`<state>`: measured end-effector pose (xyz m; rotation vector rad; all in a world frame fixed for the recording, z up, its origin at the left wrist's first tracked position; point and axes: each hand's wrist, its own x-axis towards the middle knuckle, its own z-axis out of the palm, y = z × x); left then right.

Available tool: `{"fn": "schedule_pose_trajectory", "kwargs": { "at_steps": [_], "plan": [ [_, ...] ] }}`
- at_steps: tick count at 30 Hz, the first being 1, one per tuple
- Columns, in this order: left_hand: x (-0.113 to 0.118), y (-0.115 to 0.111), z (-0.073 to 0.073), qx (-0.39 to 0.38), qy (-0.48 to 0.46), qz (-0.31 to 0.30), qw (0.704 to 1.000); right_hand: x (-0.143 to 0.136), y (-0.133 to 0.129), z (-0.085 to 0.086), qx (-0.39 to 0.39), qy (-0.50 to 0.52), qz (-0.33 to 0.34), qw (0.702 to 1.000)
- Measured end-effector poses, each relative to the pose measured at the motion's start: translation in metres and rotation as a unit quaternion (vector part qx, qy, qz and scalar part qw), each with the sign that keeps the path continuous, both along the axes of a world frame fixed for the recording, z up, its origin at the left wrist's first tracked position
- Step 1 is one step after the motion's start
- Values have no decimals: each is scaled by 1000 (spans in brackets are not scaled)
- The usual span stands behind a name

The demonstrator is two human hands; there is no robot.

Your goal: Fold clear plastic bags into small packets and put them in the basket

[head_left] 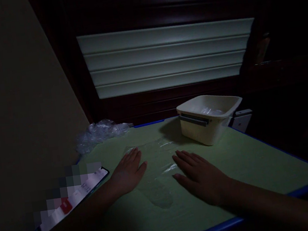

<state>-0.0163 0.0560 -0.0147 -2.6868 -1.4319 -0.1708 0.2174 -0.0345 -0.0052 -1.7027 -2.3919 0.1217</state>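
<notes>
A thin, clear plastic piece [161,173] lies spread out on the green tabletop; its exact kind is hard to make out in the dim light. My left hand [129,172] is open and palm down, its fingers resting over the upper left edge of the plastic. On the other side, my right hand [198,176] is open too, fingers stretched out and pointing forward, close beside the plastic's right edge. Neither hand grasps anything. Beyond the right hand stands a cream-coloured bin [198,130] with a grey handle and some clear plastic [211,111] inside.
A heap of crumpled clear plastic [99,134] sits at the table's back left corner. A lit phone [79,193] leans along the left side, by the wall. Pale box-like items [241,121] show behind the bin. Blue edging [230,223] borders the table [247,160]; a slatted door [169,56] rises behind.
</notes>
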Motion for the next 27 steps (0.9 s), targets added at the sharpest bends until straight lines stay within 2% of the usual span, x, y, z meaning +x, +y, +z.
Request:
{"fn": "schedule_pose_trajectory", "kwargs": {
  "at_steps": [3,6,8,11,15,18,21,27],
  "plan": [
    [1,0,2,-8,-3,-2,1000,23,-6,-6,16,10,-23,1000],
    [1,-1,4,-17,-8,-12,1000,40,-9,-9,48,61,-31,997],
    [1,-1,5,-22,-10,-21,999,47,-7,-6,68,99,-39,992],
    [1,-2,6,-27,-14,-30,999,48,3,7,90,120,-38,988],
    [1,-3,7,-28,-16,-32,999,31,27,31,76,104,29,991],
    [1,-4,7,-24,-21,-23,999,12,51,42,45,59,87,993],
    [1,-5,7,-21,-31,-2,999,-5,79,42,29,39,102,994],
    [1,-6,8,-27,-43,2,999,-30,131,32,-11,2,71,997]
  ]
}}
